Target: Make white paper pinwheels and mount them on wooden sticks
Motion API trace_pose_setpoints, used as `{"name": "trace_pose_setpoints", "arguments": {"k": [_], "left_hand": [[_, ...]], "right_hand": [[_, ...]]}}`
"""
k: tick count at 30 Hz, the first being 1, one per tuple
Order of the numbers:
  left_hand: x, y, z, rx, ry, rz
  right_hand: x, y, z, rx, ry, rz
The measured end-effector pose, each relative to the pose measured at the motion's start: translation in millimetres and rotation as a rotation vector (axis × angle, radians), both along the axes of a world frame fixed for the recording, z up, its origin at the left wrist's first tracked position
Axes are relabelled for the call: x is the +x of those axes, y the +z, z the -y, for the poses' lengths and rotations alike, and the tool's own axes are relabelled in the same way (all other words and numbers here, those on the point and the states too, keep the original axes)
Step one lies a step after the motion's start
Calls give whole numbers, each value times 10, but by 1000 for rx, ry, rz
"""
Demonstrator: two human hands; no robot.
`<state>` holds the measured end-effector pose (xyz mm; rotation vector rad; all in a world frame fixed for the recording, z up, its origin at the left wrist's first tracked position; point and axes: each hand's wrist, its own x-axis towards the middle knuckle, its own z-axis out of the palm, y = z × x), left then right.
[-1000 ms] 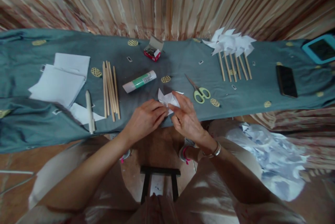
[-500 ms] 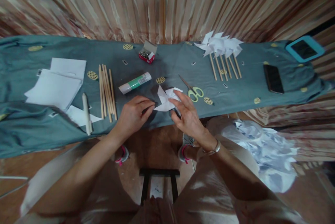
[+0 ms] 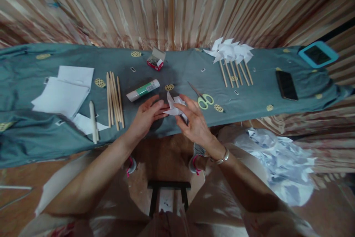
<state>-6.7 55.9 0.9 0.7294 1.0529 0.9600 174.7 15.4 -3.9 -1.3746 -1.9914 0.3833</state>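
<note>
A folded white paper pinwheel (image 3: 173,111) is held just above the near edge of the cloth-covered table. My right hand (image 3: 194,121) grips its right side, thumb and fingers closed on the paper and partly covering it. On the other side, my left hand (image 3: 146,115) has its fingers stretched out, their tips at the pinwheel's left point. Whether they reach beneath the paper is hard to see. Scissors with pale green handles (image 3: 205,101) lie beyond my right hand. Past my left hand rests a glue stick (image 3: 143,90) with a green label.
Wooden sticks (image 3: 113,100), white paper sheets (image 3: 61,94) and a white pen-like tool (image 3: 93,121) lie left. A red box of small metal pieces (image 3: 155,61) stands behind. Finished pinwheels on sticks (image 3: 231,52), a phone (image 3: 286,85) and a blue-framed device (image 3: 318,54) are right.
My left fingers have gone from a pinch to stretched out and moved right, against the pinwheel. The pinwheel has turned and tilted slightly in my right hand. The whole view has shifted a little.
</note>
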Motion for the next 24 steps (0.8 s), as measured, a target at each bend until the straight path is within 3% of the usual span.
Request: {"name": "trace_pose_setpoints", "arguments": {"k": [5,8,13,17,20,24], "left_hand": [[-5,-119,-17,72,-7,-68],[-7,-167,-34,83,-26,-75],[54,-185,-58,98,-62,-69],[103,-210,-59,139,-66,-187],[109,-209,-52,152,-44,-237],[106,-152,-51,91,4,-144]], "right_hand": [[124,-11,-81,2,-99,-19],[214,-84,-138,-73,-175,-74],[211,-227,-167,-214,-183,-190],[142,-298,-176,-300,-187,-380],[108,-289,-183,-314,-177,-451],[82,-176,-164,-259,-151,-463]]}}
